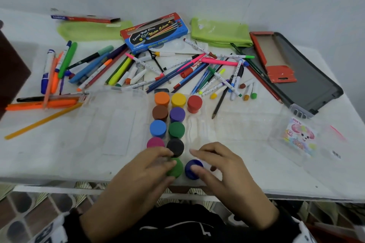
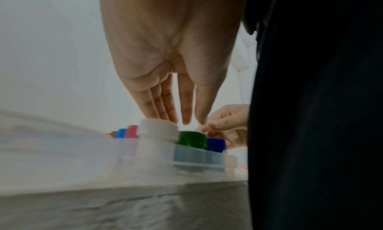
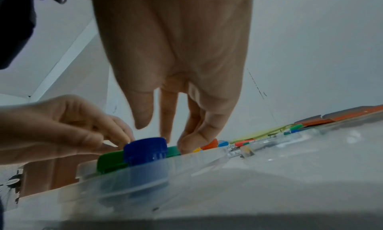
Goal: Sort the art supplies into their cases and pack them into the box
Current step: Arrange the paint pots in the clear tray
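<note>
Paint pots (image 1: 169, 124), left fingers (image 1: 167, 161) seemingly touching green.

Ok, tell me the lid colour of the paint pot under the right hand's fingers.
Dark blue lid on the paint pot, clearest in the right wrist view.

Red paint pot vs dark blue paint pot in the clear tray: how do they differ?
The red paint pot sits at the tray's far end, untouched; the dark blue paint pot sits at the near end under the right hand, whose fingers rest on it. Caps differ: red, dark blue. Both stand upright in the clear tray's rightmost column.
</note>
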